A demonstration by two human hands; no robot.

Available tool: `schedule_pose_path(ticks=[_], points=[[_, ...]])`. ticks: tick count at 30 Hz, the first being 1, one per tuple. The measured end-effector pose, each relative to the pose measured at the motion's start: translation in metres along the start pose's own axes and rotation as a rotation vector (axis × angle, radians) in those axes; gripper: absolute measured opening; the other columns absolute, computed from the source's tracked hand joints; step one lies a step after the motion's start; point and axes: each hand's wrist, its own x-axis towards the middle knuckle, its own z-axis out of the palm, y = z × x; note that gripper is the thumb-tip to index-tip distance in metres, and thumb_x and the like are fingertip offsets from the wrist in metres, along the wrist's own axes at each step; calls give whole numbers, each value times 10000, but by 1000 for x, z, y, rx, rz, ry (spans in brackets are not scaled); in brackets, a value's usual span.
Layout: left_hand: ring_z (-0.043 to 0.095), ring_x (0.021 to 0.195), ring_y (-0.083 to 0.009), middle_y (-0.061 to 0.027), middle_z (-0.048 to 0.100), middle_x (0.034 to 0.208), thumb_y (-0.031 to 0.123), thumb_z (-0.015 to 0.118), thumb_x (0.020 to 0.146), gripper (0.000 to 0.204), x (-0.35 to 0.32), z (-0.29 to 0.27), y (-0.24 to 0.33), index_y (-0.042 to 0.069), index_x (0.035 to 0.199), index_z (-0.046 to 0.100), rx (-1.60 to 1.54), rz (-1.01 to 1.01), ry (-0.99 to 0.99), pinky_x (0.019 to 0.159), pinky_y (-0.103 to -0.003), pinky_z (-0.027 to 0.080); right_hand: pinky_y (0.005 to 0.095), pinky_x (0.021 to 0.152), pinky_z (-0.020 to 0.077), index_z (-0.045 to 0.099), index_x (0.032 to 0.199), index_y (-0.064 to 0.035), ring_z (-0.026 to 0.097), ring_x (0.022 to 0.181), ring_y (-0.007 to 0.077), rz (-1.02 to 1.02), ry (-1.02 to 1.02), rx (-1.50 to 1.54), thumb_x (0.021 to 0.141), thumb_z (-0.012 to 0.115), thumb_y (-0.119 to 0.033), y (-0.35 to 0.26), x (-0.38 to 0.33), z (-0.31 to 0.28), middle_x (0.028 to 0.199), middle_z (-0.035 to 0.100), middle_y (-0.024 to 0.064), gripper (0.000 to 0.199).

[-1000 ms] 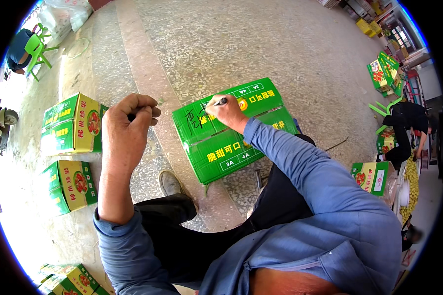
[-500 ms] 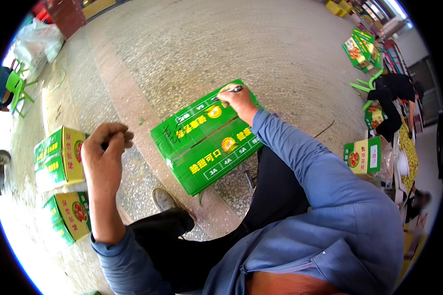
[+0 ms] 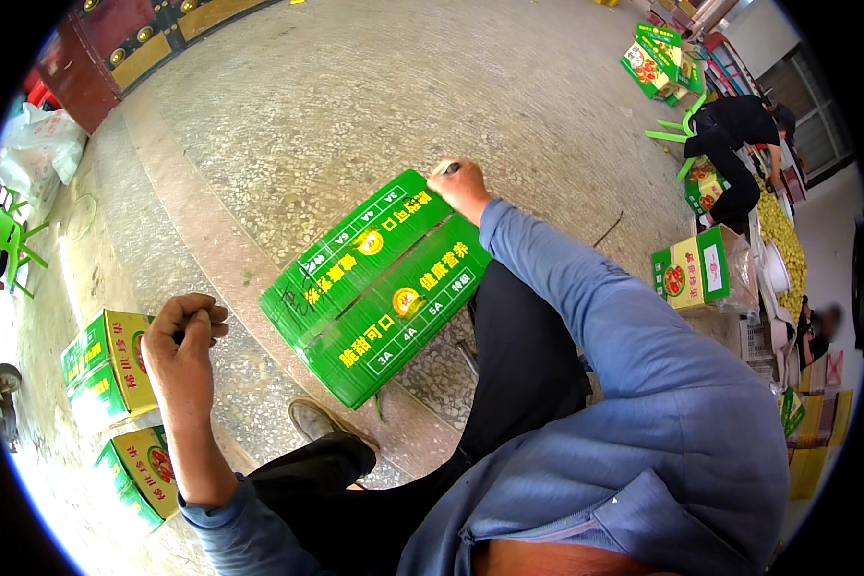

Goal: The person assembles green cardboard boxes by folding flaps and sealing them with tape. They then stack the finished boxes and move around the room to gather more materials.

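A green cardboard box (image 3: 379,288) with yellow print and a taped seam lies in front of me. Dark handwritten strokes mark its left end. At the box's far right corner, my right hand (image 3: 465,188) is closed around a marker (image 3: 451,169). Most of the marker is hidden by the fingers, and I cannot tell whether its tip touches the cardboard. My left hand (image 3: 184,350) is raised to the left of the box, fingers curled round a small dark thing too covered to name.
Two green-and-yellow boxes (image 3: 115,370) stand at the left. A person in black (image 3: 739,134) bends over yellow round produce (image 3: 778,226) at the right, near an upright carton (image 3: 691,269) and stacked boxes (image 3: 658,62). A green stool (image 3: 10,245) and white bags (image 3: 43,149) are far left.
My right hand with the marker has moved from the printed row on the far side to the box's far right corner. The whole view has shifted slightly; my left hand stays curled.
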Motion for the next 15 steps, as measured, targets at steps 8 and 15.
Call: schedule_pose_path(ticks=[8,15], points=[[629,650,-118,-86,681,800,30,500,887,180,5,7,5,-26,967,652,20,0,52,604,-234,466,280,558,464,688,858,16,591,609,119,215,-502,374,778,676,-124,-15,-41,-82,695,650,58,162],[507,500,-64,-67,645,707,42,505,900,182,1,24,18,-29,977,653,43,18,44,459,-202,392,287,542,467,693,862,9,600,587,120,191,-568,375,788,699,-126,15,-76,-108,674,659,77,155]])
